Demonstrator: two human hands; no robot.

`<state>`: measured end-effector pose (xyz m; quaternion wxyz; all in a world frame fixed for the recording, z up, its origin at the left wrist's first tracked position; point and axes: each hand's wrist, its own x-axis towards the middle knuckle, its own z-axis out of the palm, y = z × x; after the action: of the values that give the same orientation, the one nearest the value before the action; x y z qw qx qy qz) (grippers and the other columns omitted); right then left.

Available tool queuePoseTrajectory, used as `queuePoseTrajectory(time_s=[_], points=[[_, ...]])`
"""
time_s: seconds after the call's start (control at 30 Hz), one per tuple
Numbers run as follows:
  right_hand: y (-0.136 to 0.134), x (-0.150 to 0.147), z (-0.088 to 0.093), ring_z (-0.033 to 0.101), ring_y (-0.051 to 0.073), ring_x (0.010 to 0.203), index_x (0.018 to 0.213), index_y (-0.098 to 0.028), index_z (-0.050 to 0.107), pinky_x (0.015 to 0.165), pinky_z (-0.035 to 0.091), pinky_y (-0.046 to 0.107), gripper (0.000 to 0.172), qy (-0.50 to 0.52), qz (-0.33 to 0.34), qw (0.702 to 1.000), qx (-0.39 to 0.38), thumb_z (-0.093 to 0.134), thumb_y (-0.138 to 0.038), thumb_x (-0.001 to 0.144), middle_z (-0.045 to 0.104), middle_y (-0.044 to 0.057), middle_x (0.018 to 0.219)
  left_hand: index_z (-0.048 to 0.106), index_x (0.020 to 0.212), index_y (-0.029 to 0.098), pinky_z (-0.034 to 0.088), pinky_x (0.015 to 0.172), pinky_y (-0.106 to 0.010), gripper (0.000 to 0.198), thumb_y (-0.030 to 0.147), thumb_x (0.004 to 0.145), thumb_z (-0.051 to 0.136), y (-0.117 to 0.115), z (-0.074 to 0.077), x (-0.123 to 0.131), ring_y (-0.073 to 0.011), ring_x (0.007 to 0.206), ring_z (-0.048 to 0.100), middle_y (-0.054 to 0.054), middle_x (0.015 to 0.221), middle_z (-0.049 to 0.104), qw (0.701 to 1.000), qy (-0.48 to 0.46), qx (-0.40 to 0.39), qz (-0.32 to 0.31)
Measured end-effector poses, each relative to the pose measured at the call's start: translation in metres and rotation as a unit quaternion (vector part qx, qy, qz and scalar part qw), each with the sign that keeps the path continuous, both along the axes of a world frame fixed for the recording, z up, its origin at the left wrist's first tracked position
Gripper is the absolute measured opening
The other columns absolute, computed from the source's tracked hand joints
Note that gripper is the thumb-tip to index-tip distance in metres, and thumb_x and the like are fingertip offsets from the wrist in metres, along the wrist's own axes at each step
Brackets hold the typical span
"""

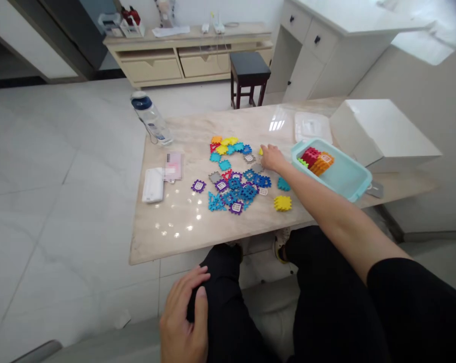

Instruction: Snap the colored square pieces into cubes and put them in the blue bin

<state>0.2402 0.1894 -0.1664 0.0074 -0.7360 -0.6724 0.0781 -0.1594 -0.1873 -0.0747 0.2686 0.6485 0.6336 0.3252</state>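
Observation:
My right hand (272, 157) reaches over the table, its fingers closed at a small yellow toothed plastic tile (261, 151) that is mostly hidden by the fingertips. Left of it lie loose interlocking tiles: yellow ones (231, 141), light blue ones (224, 165) and a grey one (249, 159). A heap of blue tiles (234, 189) mixed with purple-edged tiles (236, 207) spreads nearer to me. Toward the front edge sits a stack of yellow tiles (283, 203), with a teal stack (283, 184) behind it. My left hand (188, 315) rests on my left thigh, holding nothing, fingers extended.
A light-blue bin (347, 184) holds red and orange tiles (322, 162). Beside it are a clear lid (313, 127) and a white box (387, 133). A water bottle (152, 120) and a white tissue pack (153, 185) stand at the left. A dark stool (249, 65) is beyond the table (167, 242).

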Motion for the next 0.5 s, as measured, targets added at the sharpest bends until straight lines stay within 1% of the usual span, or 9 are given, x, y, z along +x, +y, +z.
queuePoseTrajectory(time_s=[0.07,0.1,0.17,0.27,0.33,0.4,0.5], points=[[0.007,0.004,0.001,0.065,0.04,0.139,0.152,-0.006,0.07,0.117,0.055,0.052,0.047,-0.026,0.006,0.999,-0.02,0.053,-0.02,0.11,0.069,0.032,0.148,0.08,0.122,0.043,0.067,0.115,-0.061,0.025,0.038,0.109,0.06,0.002,0.004,0.001,-0.0353,0.132,0.078,-0.003,0.137,0.083,1.0,-0.001,-0.006,0.006],[0.008,0.005,0.003,0.068,0.04,0.135,0.146,-0.005,0.074,0.115,0.056,0.05,0.044,-0.041,0.013,0.999,-0.025,0.052,-0.022,0.112,0.072,0.032,0.143,0.08,0.121,0.043,0.066,0.116,-0.061,0.025,0.039,0.109,0.06,0.003,0.005,0.002,-0.0352,0.132,0.078,-0.003,0.136,0.083,1.0,-0.001,-0.009,0.009],[0.004,0.003,0.009,0.072,0.041,0.131,0.137,-0.003,0.08,0.112,0.057,0.048,0.042,-0.066,0.029,0.997,-0.029,0.053,-0.025,0.113,0.076,0.033,0.136,0.081,0.12,0.042,0.066,0.115,-0.061,0.025,0.04,0.109,0.059,0.005,0.008,0.004,-0.0353,0.13,0.078,-0.004,0.134,0.084,1.0,0.0,-0.011,0.012],[-0.012,-0.001,0.022,0.076,0.04,0.126,0.131,-0.003,0.084,0.109,0.057,0.045,0.042,-0.074,0.043,0.996,-0.027,0.054,-0.027,0.114,0.079,0.032,0.13,0.08,0.119,0.04,0.064,0.115,-0.061,0.025,0.041,0.111,0.057,0.006,0.009,0.008,-0.0345,0.129,0.078,-0.005,0.132,0.084,1.0,0.004,-0.018,0.007],[-0.026,-0.003,0.034,0.077,0.039,0.126,0.129,-0.005,0.085,0.109,0.056,0.043,0.041,-0.056,0.039,0.998,-0.008,0.054,-0.028,0.114,0.08,0.03,0.13,0.08,0.119,0.037,0.063,0.117,-0.059,0.025,0.04,0.112,0.056,0.005,0.01,0.012,-0.0333,0.13,0.077,-0.006,0.133,0.083,1.0,0.005,-0.019,-0.001],[-0.041,-0.004,0.047,0.078,0.037,0.125,0.128,-0.009,0.086,0.109,0.057,0.043,0.04,-0.02,0.022,0.999,0.027,0.055,-0.03,0.114,0.082,0.028,0.13,0.08,0.117,0.033,0.062,0.118,-0.056,0.027,0.04,0.113,0.055,0.003,0.014,0.018,-0.0322,0.13,0.077,-0.007,0.131,0.084,1.0,0.011,-0.012,0.003],[-0.07,-0.009,0.068,0.078,0.035,0.122,0.121,-0.014,0.086,0.107,0.059,0.044,0.037,0.081,-0.021,0.991,0.108,0.057,-0.035,0.113,0.085,0.022,0.126,0.081,0.113,0.029,0.063,0.115,-0.052,0.032,0.04,0.114,0.05,0.002,0.021,0.03,-0.0309,0.125,0.079,-0.009,0.125,0.085,1.0,0.024,0.004,0.015]])
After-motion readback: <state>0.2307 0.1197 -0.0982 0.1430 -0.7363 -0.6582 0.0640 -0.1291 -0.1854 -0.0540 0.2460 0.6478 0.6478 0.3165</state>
